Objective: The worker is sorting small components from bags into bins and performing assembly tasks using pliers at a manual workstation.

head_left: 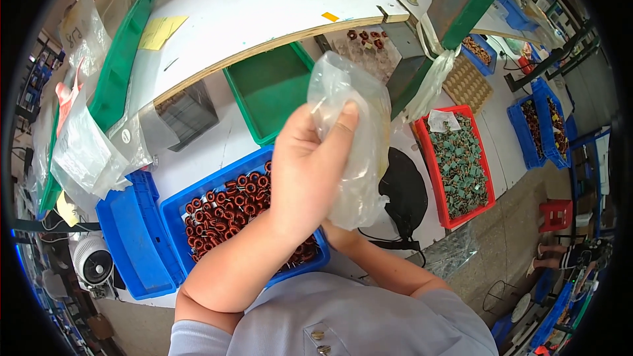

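Observation:
My left hand (306,161) is raised over the bench, thumb pressed against a clear, crumpled plastic bag (359,158) that hangs upright in its grip. Behind the bag's lower end is my right hand (339,234). Its fingers are hidden there, so whether it holds the bag cannot be seen. Under my left forearm, copper-wound ring coils (224,217) fill a blue bin (170,224). I cannot make out whether anything is inside the bag.
A green tray (271,95) sits beneath the raised white shelf (283,0). Right of me are a black fabric item (403,194) and a red tray (492,181) of small green parts. A green post (468,3) rises ahead. Another blue bin (135,237) leans at left.

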Demonstrator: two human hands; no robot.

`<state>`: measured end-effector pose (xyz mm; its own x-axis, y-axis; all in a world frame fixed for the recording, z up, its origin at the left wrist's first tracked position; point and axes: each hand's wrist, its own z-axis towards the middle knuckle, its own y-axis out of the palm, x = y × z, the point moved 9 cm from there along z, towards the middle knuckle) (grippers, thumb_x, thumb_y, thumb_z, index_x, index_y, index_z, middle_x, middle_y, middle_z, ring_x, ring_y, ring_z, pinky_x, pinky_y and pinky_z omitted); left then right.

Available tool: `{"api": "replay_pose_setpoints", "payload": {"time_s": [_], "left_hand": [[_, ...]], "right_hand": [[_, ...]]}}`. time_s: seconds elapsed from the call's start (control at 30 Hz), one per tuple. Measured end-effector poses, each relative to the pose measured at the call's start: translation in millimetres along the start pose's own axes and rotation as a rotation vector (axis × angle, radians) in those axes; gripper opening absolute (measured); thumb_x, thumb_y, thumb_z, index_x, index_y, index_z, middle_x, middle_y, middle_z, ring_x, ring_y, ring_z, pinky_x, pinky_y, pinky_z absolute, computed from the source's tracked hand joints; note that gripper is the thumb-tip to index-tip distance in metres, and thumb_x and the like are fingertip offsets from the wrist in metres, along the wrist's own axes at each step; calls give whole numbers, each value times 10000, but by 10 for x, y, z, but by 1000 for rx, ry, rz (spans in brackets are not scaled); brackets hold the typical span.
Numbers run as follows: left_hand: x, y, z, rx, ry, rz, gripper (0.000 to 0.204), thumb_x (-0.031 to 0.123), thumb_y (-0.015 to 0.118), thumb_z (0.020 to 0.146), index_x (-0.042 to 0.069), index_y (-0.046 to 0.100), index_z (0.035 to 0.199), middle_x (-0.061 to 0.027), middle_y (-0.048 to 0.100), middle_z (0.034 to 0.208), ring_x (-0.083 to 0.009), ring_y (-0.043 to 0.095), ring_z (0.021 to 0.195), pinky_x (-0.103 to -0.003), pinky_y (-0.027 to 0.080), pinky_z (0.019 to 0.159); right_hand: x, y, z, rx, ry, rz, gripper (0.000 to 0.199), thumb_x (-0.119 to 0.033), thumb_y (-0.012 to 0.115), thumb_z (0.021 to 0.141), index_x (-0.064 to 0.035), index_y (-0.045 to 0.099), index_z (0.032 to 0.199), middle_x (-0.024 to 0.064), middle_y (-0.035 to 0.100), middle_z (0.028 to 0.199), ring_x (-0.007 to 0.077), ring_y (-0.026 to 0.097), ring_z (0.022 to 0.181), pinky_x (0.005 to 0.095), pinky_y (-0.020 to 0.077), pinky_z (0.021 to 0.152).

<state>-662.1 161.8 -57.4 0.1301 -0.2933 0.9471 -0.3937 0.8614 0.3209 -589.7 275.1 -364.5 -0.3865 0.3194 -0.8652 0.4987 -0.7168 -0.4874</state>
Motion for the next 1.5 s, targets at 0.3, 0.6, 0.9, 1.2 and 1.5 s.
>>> {"api": "replay_pose_setpoints", "payload": {"time_s": [0.3,0.6,0.9,1.2,1.5], "left_hand": [[275,-207,15,109,102,-142,217,137,708,948,31,672,1134,-62,699,934,-84,601,713,-206,490,598],[244,-429,-92,170,119,-76,242,182,705,947,25,669,1127,-59,670,891,-94,561,729,-217,467,633],[265,-597,-168,270,65,48,201,110,682,962,30,670,1147,-33,682,921,-69,573,739,-212,489,668],[214,-471,-242,232,-2,-7,180,131,687,965,35,668,1117,-35,681,913,-67,567,682,-200,485,602],[-87,29,-280,113,-1,-226,149,134,648,994,34,663,1104,-44,672,894,-66,555,631,-191,468,543]], "right_hand": [[232,-35,465,261,201,802,463,-211,500,1009,-65,498,1449,184,529,1454,364,529,1299,419,436,1068],[363,-303,40,-35,166,-448,498,-408,661,881,-19,599,1187,184,671,1107,395,640,960,449,523,821],[379,-545,-130,-192,616,-379,419,-377,657,836,17,634,977,196,675,937,368,651,839,438,523,764],[-174,-2331,-162,285,782,772,203,-160,584,861,22,662,908,152,665,702,197,573,525,292,445,483],[-381,-3483,-560,675,624,676,296,-92,576,911,28,544,1179,126,634,751,163,550,550,251,432,496]]}}
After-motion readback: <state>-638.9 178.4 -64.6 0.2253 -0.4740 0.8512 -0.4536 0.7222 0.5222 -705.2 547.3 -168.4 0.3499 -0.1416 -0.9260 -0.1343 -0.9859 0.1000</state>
